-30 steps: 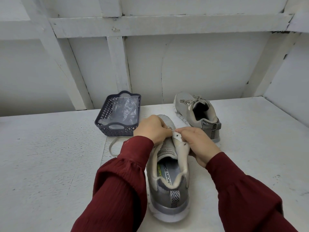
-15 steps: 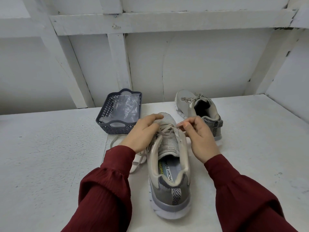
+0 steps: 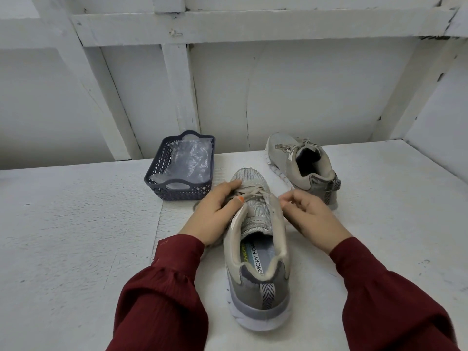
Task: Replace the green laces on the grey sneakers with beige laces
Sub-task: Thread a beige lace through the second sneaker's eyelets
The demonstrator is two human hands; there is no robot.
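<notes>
A grey sneaker stands in front of me on the white table, heel toward me, with a beige lace crossing its lower eyelets. My left hand lies against the shoe's left side, fingers stretched over the lace near the toe, thumb at the left eyelet flap. My right hand is at the right eyelet flap, thumb and forefinger pinching the lace end. A second grey sneaker, laced in beige, stands behind to the right. No green lace shows.
A dark blue perforated basket with clear crumpled plastic inside sits behind and left of the near shoe. White wall beams rise right behind the table. Bare tabletop stretches to the far left and right.
Both hands have moved apart from the shoe's tongue to its two sides. The beige lace across the lower eyelets has come into view. The view shifted slightly.
</notes>
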